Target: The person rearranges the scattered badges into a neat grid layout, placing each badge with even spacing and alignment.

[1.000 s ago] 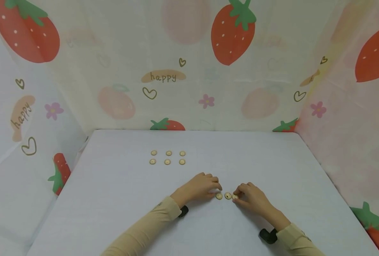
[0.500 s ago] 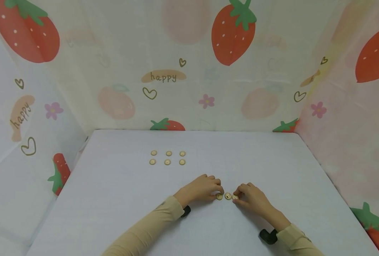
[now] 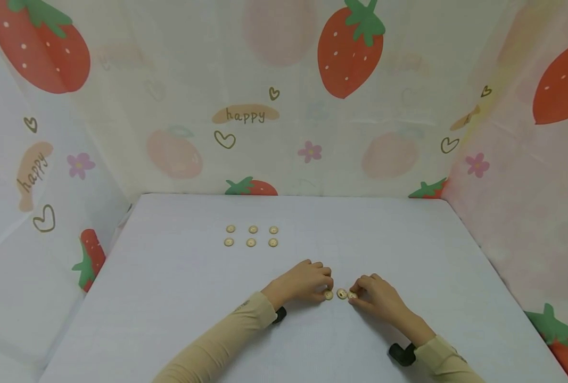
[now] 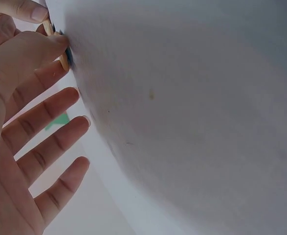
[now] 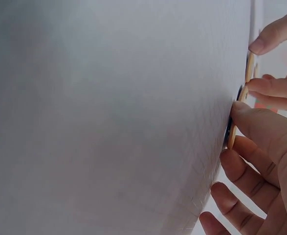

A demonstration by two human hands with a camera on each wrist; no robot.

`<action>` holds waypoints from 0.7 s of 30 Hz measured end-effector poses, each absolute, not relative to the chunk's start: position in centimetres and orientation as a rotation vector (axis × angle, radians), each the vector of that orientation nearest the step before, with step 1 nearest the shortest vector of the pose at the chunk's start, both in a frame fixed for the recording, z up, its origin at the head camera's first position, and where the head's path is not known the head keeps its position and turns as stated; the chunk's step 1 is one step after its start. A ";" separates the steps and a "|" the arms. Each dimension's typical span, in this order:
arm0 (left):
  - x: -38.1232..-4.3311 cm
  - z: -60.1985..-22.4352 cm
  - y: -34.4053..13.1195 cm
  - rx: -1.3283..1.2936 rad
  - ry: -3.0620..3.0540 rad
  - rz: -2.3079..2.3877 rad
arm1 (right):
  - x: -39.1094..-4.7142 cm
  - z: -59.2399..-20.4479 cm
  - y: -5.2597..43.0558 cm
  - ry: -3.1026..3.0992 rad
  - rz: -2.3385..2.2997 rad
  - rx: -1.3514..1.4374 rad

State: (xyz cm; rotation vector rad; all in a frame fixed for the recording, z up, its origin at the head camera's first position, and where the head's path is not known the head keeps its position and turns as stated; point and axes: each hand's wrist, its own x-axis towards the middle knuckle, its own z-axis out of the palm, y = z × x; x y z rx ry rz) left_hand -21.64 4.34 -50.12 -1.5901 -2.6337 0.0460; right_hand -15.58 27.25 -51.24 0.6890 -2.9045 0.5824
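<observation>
Three round, light wooden buttons lie in a short row on the white table between the two hands. My left hand (image 3: 303, 282) pinches the leftmost button (image 3: 329, 294) between thumb and index finger; the other fingers spread loosely in the left wrist view. At the right end, another button (image 3: 353, 295) is held by the thumb and index finger of my right hand (image 3: 379, 297), which partly cover it. The middle button (image 3: 342, 293) sits between them, close to the right one. Seen edge-on in the right wrist view, the right hand's button (image 5: 231, 136) stays near the tabletop.
Farther back, left of centre, several matching buttons (image 3: 251, 242) form two neat rows. The white table (image 3: 178, 287) ends at a strawberry-printed curtain (image 3: 188, 96) behind and at both sides. Black wrist devices (image 3: 402, 354) hang under the sleeves.
My left hand has come slightly right and down, its fingers closing onto the leftmost button. The right hand keeps its place and its pinch.
</observation>
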 end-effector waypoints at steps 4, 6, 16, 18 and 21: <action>-21.4 -49.7 4.1 -1.587 -2.638 0.046 | -15.6 -51.3 27.3 -2.898 0.588 0.697; -21.4 -49.5 3.9 -1.584 -2.643 0.040 | -15.6 -51.4 27.3 -2.896 0.588 0.695; -21.8 -49.4 2.7 -1.545 -2.652 0.036 | -15.6 -51.4 27.3 -2.899 0.586 0.690; -21.8 -49.3 2.5 -1.536 -2.659 0.019 | -15.6 -51.4 27.3 -2.898 0.586 0.690; -21.9 -49.1 2.0 -1.526 -2.679 -0.008 | -15.6 -51.4 27.3 -2.897 0.588 0.692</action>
